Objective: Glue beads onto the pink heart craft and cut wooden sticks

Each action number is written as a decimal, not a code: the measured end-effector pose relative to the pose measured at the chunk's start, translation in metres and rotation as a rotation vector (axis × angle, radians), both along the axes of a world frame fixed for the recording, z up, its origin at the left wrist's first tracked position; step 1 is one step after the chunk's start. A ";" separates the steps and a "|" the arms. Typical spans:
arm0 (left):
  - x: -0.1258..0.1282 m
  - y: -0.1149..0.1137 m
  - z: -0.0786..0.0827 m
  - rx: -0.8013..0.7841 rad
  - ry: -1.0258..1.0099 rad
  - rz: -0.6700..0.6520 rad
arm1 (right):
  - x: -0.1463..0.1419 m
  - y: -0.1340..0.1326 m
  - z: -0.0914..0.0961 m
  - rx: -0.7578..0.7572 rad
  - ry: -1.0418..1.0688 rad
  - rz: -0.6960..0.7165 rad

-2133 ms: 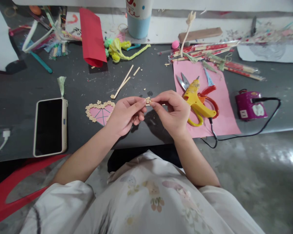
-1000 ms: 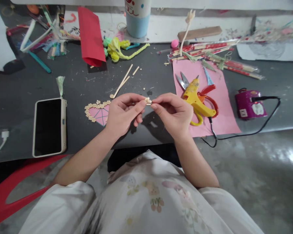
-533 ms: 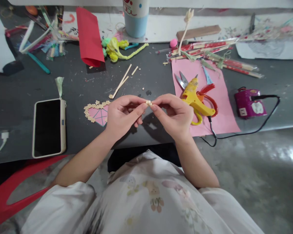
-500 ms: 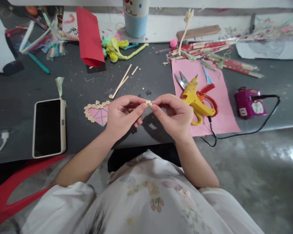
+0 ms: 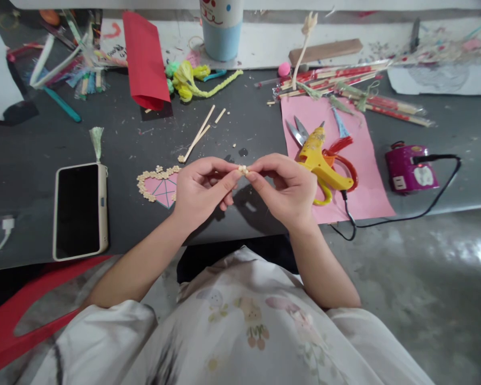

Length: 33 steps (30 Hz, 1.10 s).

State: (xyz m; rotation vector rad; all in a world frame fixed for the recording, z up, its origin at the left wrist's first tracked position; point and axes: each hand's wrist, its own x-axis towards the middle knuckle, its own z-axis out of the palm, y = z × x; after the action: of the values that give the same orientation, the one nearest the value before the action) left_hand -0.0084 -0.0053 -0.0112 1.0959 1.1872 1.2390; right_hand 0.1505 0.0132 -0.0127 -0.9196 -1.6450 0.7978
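Note:
A small cream-coloured cluster of beads or little pieces is pinched between both hands; its exact kind is too small to make out. My left hand grips it from the left with thumb and forefinger. From the right, my right hand pinches the same cluster. Beside my left hand lies a pink heart-shaped card with dark lines, edged in small cream pieces and partly hidden by that hand. Thin wooden sticks lie just beyond, one tipped with a cream cluster.
Right of my hands, a yellow glue gun and scissors rest on pink paper. A purple box with a cable stands farther right. At left lies a phone. A cup and red paper are at the back.
Both hands stay almost still, pinching the small cluster. The view has shifted very slightly.

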 end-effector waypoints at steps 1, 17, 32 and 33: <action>0.000 0.000 0.001 -0.006 0.004 0.000 | 0.000 0.000 0.000 -0.001 -0.006 -0.003; -0.001 0.009 0.008 -0.348 -0.254 -0.158 | 0.008 0.004 -0.002 -0.012 -0.012 -0.018; -0.001 0.008 0.005 -0.310 -0.237 -0.175 | 0.015 0.007 0.000 0.008 -0.040 0.101; -0.001 0.008 0.005 -0.302 -0.239 -0.172 | 0.015 0.007 -0.001 0.009 -0.030 0.105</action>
State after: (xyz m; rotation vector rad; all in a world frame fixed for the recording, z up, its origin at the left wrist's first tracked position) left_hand -0.0093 0.0025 -0.0062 0.7847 1.0343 0.9887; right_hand 0.1653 0.0202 -0.0137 -0.8477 -1.7338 0.8504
